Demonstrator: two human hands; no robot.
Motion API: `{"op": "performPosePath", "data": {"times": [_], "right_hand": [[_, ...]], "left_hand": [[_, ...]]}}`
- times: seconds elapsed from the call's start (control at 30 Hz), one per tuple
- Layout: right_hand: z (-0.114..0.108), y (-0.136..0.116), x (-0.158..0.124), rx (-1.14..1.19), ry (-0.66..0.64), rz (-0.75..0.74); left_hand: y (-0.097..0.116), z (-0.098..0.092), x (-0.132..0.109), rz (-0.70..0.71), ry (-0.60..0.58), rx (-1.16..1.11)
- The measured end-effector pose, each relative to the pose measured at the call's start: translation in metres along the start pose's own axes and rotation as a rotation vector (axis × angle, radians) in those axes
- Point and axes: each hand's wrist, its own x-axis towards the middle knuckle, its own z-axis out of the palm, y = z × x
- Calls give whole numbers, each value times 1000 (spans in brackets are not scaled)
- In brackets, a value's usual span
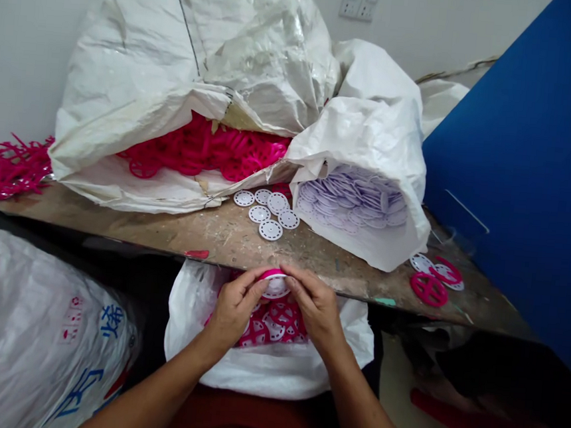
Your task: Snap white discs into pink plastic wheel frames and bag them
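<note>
Between my two hands is a round white plastic disc [276,286] with a pink ring piece [273,272] at its far edge. My left hand [238,303] pinches its left side, thumb on the white face. On the right side my right hand [318,308] grips it the same way, fingers curled over the far rim. Just below them a white sack [271,376] gapes in my lap, holding several pink and white round pieces [278,323]. Beyond my fingers, several loose white discs [271,230] lie on the worn table [194,229].
A large white sack [143,68] of pink wheel parts [196,149] and a smaller sack [372,132] of white discs [354,197] lie open on the table. Pink and white pieces [429,290] sit at right, beside a blue panel [519,168]. Another filled sack [39,345] stands at left.
</note>
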Motion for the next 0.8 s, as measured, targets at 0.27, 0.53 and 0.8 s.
{"op": "performPosePath", "data": {"times": [0.27,0.53,0.8], "right_hand": [[1,-3,5,272,19,209],[3,3,-9,295,-113,181],[-34,-6,23,-107,-162,-26]], "left_hand": [[4,0,-1,16,-40,-4],[-4,4,-7,-163,-117,-208],[-15,-24,0,-71,-220,93]]}}
